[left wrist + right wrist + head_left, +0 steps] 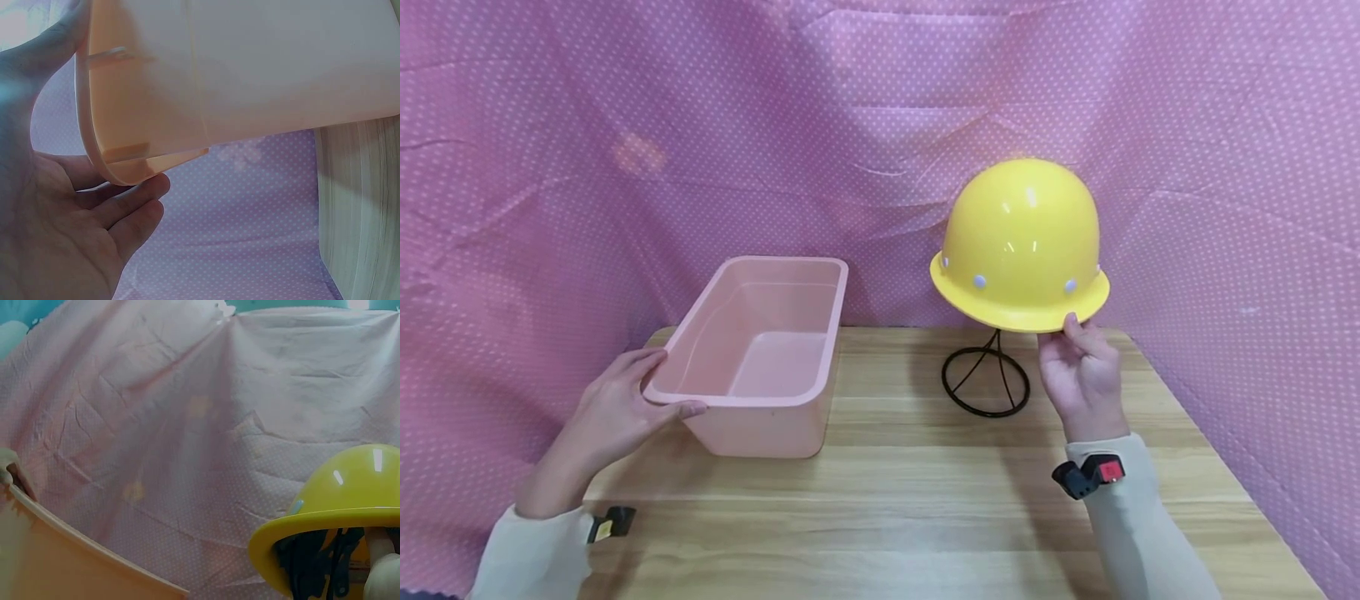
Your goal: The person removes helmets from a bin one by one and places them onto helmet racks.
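Note:
A pink plastic bin (760, 429) stands on the left of the table, its top facing up. My left hand (617, 408) grips its rim at the near left corner, thumb along the front edge; the left wrist view shows the fingers under the lip. On the right, my right hand (1084, 375) holds the brim of a yellow hard hat (1022, 242), with the thumb on top of the brim and the fingers underneath. Dark straps (312, 559) show inside the hat in the right wrist view. Below the hat is a black wire stand (987, 413), its upper part hidden by the hat.
The light wood table (895, 500) spreads beneath everything. A pink polka-dot cloth (715, 150) hangs behind it and along both sides. Each sleeved wrist carries a small black camera (1086, 477).

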`<state>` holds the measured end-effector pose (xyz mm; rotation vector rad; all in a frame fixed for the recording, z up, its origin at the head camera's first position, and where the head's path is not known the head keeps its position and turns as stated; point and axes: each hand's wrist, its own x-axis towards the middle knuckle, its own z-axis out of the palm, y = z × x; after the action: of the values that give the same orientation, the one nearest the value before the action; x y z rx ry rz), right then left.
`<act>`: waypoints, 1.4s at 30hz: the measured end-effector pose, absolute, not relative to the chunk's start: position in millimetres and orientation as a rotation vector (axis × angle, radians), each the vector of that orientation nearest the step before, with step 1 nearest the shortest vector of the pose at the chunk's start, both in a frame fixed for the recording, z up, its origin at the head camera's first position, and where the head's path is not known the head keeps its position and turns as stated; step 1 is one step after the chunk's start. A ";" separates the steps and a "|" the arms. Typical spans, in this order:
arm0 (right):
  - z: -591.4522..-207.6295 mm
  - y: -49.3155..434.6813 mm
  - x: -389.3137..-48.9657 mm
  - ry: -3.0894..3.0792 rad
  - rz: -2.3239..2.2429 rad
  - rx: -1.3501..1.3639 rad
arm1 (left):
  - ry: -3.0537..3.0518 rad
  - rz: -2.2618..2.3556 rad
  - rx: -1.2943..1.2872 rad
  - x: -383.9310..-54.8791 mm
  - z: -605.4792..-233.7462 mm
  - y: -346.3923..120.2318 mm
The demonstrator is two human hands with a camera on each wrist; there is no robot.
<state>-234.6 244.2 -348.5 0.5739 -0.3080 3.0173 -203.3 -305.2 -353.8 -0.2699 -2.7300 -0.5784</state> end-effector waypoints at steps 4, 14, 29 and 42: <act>-352.7 245.5 -234.1 -0.369 3.005 0.581 | -2.737 -0.576 -0.270 -204.2 -354.0 -304.3; -364.8 251.1 -235.2 -0.512 2.993 0.609 | -2.726 -0.569 -0.267 -203.8 -353.0 -304.0; -375.2 253.0 -232.8 -0.798 2.860 0.575 | -2.714 -0.589 -0.262 -203.2 -354.1 -303.6; -371.3 258.1 -229.6 -0.871 2.836 0.559 | -2.729 -0.577 -0.263 -201.8 -352.5 -303.9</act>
<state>-229.6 258.1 -371.3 0.5587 -0.8713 2.8357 -201.8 -303.9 -352.5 -0.2635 -2.7293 -0.5771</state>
